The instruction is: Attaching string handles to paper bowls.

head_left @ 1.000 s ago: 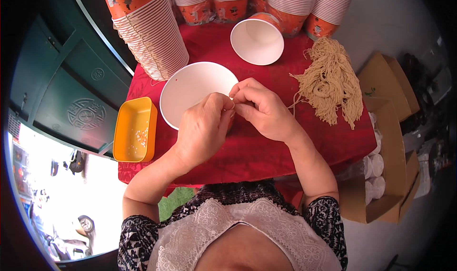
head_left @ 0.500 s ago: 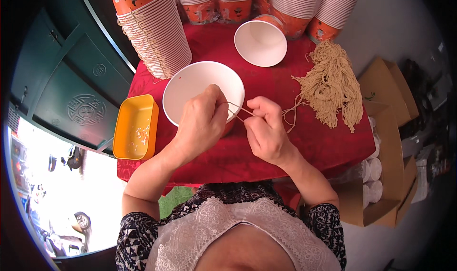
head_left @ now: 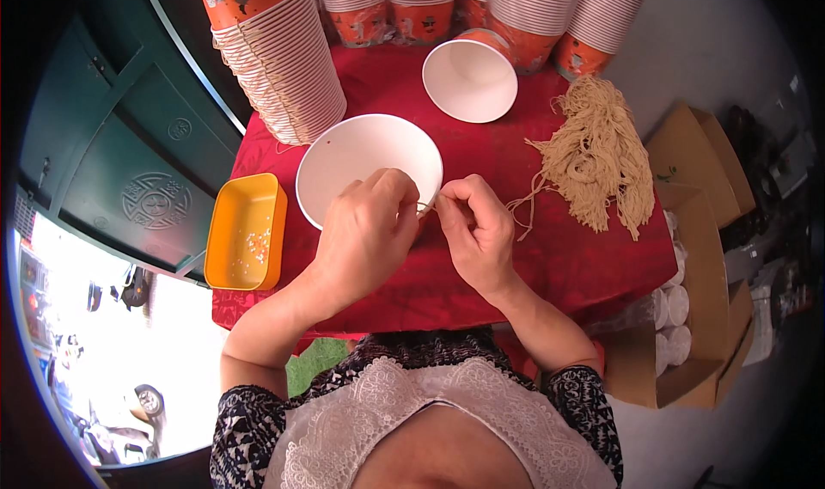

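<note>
A paper bucket [head_left: 361, 154], white inside, tilts its open mouth up toward me at the table's middle. A small dark hole shows in its far wall. My left hand [head_left: 365, 235] is closed over the bucket's near rim, pinching a thin beige string [head_left: 423, 206]. Just right of the rim, my right hand [head_left: 475, 235] pinches the same string between thumb and forefinger. Only a short bit of string shows between the two hands; my left fingers hide the rest. The near side of the bucket is mostly covered by my hands.
Another white-lined bucket [head_left: 470, 81] lies behind, and a heap of beige strings [head_left: 597, 162] sits at the right. A yellow tray [head_left: 280, 223] with small pale bits stands left. Nested buckets [head_left: 279, 72] lean at the back left. Cardboard boxes [head_left: 709, 265] stand beside the red-covered table [head_left: 550, 270].
My right hand has come closer to my left and turned more upright, so the visible string between them is shorter. My left hand has shifted slightly downward.
</note>
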### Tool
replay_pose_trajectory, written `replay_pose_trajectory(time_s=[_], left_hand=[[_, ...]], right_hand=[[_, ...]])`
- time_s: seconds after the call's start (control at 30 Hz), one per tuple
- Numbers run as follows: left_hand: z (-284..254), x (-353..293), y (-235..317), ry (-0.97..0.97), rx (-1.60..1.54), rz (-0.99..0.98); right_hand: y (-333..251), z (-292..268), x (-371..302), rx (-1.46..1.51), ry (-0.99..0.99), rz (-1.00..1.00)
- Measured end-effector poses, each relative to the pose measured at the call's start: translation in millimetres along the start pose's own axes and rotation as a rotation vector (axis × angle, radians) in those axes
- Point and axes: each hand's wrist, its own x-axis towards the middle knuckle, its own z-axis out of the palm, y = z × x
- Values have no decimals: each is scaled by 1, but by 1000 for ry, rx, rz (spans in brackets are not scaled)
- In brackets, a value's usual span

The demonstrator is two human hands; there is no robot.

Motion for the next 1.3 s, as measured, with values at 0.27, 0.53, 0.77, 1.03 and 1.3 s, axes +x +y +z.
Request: replay_pose_trajectory(time_s=[0.27,0.53,0.77,1.03,1.3], left_hand=[[-8,-5,4,-51,17,99],[-7,-4,0,-40,-33,90],[-4,-2,-4,-31,-139,-70],[-3,-3,-4,-24,-137,-103],[-5,-5,-3,-65,-131,-84]], right_hand=[[-2,13,-2,164,36,200],[0,12,-1,110,11,122],[9,1,-6,84,3,21],[7,-3,-18,195,-88,183],[-4,7,-9,79,49,92]])
